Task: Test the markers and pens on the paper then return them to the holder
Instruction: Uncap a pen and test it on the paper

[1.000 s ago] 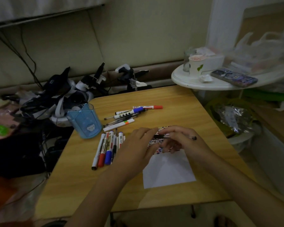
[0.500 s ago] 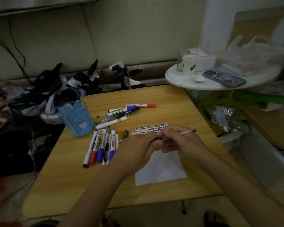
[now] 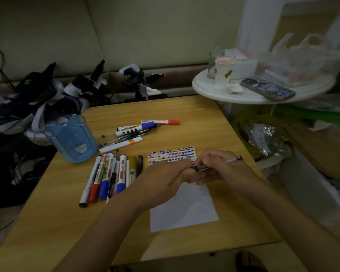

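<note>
Both hands meet above the white paper (image 3: 183, 209), whose far strip is covered in coloured test marks. My right hand (image 3: 222, 169) holds a thin clear pen (image 3: 232, 160), its end sticking out to the right. My left hand (image 3: 165, 177) pinches the pen's dark near end, possibly its cap. A row of markers (image 3: 108, 177) lies left of the paper, and a second loose group of pens and markers (image 3: 133, 132) lies farther back. The blue translucent holder (image 3: 73, 138) stands empty at the table's left edge.
The wooden table (image 3: 67, 222) drops off close on every side. A round white side table (image 3: 249, 95) at the right carries a cup, a phone and plastic bags. Dark gear and cables are piled behind the holder at the left.
The hands have lifted slightly off the paper and come together on the pen, uncovering the strip of coloured marks. The camera view has shifted a little.
</note>
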A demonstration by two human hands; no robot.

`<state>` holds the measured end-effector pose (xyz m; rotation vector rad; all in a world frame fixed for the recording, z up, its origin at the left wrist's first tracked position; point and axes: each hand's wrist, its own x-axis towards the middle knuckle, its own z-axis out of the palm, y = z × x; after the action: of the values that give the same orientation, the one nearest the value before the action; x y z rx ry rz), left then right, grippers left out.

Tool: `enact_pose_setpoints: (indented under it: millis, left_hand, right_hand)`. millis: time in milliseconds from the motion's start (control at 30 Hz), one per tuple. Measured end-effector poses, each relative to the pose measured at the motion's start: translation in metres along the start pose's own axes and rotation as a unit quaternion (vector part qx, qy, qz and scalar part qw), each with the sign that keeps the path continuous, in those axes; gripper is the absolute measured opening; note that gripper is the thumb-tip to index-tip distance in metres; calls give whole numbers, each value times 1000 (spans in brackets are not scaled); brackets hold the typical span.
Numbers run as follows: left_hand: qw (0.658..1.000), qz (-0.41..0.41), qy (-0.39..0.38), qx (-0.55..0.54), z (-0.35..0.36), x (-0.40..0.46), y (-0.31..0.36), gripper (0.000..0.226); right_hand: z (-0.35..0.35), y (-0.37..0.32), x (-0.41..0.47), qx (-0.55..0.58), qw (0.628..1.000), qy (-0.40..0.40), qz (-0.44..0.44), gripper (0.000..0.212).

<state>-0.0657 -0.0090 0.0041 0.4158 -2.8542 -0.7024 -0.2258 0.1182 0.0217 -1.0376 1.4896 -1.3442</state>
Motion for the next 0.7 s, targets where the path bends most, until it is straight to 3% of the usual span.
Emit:
enact_pose_setpoints:
  millis: [267, 400, 467, 567, 700]
  left_hand:
    - [1000, -1, -8, -20, -7, 10, -13, 34]
    - [998, -55, 12, -23, -17, 5, -23, 49]
    - [997, -75, -3, 28, -18, 2, -28, 67]
    - [980, -100, -71, 155, -14, 0, -34, 83]
    - [962, -135, -138, 193, -13, 0, -30, 94]
  right_hand:
    - [-19, 9, 11, 33, 999, -26, 13, 31]
    - [-27, 16, 16, 20, 998, 40, 34, 42]
    - [-30, 19, 14, -11, 998, 53, 27, 38]
    - [-30, 24, 10, -106, 990, 93, -8, 10]
    - [-21, 37, 10, -205, 965, 164, -16, 12]
